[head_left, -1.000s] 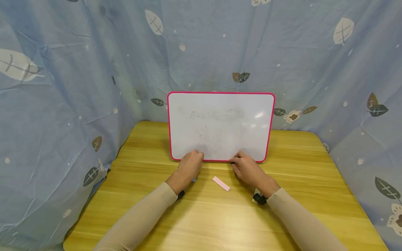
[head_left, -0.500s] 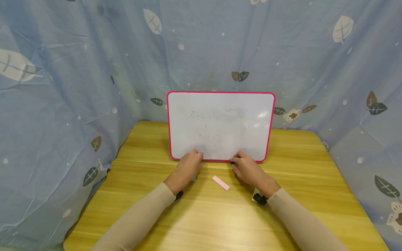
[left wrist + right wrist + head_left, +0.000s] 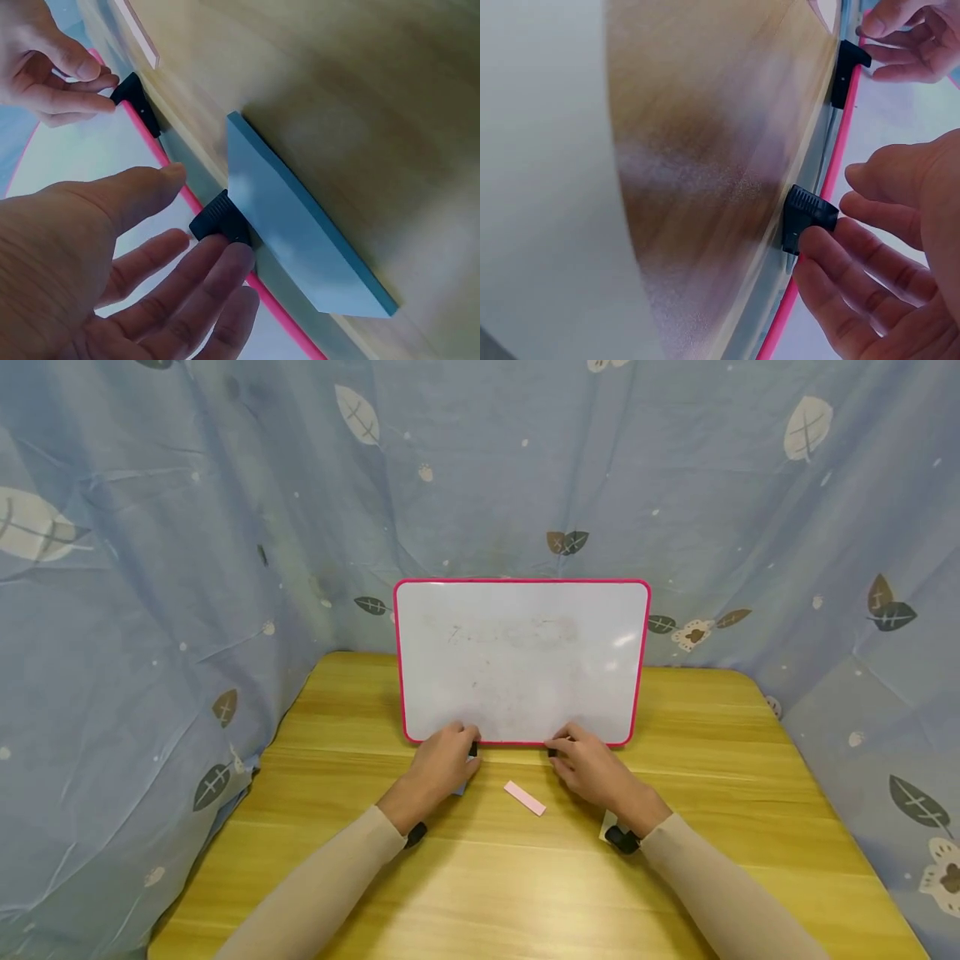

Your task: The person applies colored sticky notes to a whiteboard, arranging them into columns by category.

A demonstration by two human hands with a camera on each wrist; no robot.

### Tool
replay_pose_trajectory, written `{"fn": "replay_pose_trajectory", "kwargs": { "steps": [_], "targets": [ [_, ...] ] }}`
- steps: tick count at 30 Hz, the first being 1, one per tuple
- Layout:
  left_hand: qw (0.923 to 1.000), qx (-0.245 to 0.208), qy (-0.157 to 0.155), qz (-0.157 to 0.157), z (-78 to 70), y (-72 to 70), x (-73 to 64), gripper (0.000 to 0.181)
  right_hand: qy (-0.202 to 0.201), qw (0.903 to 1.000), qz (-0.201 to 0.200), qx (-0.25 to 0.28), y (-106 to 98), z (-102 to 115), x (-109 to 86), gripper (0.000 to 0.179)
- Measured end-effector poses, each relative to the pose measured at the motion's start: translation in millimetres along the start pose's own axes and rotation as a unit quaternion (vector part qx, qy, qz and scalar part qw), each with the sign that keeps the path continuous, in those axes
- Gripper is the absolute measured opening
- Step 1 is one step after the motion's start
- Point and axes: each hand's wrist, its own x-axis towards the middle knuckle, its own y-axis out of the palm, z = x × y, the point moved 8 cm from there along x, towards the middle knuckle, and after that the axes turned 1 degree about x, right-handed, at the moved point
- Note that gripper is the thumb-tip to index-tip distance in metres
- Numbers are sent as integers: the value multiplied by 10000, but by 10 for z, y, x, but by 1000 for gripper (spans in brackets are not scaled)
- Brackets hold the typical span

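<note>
A whiteboard [image 3: 521, 660] with a pink-red frame stands upright on the wooden table. Two black feet clip onto its lower edge. At the left foot [image 3: 221, 217], my left hand [image 3: 438, 764] rests its fingertips on the black plastic, the thumb held apart from it. My right hand [image 3: 592, 768] does much the same at the right foot [image 3: 806, 217]: fingertips at its side, thumb off it. Beside the left foot stands a thin blue-grey board [image 3: 300, 225], mostly covered by the left hand in the head view.
A pale pink strip [image 3: 525, 798] lies on the table [image 3: 510, 893] between the hands. Under the right wrist a cream piece [image 3: 607, 822] shows partly. Blue patterned curtain [image 3: 487, 460] surrounds the table at the back and sides.
My left thumb has come away from the fingers, and the black left foot now shows between them. The right hand keeps its place. The head view has shifted slightly.
</note>
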Motion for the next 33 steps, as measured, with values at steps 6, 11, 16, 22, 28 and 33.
{"fn": "replay_pose_trajectory", "kwargs": {
  "steps": [6, 11, 16, 22, 28, 33],
  "targets": [
    [9998, -214, 8, 51, 62, -15, -53, 38, -26, 10000, -37, -52, -28, 8, -15, 30],
    [9995, -210, 138, 189, 115, -34, -135, 40, -53, 9997, -148, -175, -52, 11, -31, 29],
    [9987, -170, 389, 275, 191, -60, -222, 46, -74, 9993, -246, -281, -80, 44, -36, 28],
    [9973, -127, 429, 584, 361, -28, -317, 59, -186, 9991, -282, -257, -89, 137, -20, 27],
    [9945, -350, 472, 865, 448, 3, -374, 60, -409, 9985, -293, -214, -77, 241, 15, 27],
    [9927, -447, 626, 934, 459, 6, -365, 50, -543, 9982, -152, -194, -32, 317, 38, 26]
  ]
}}
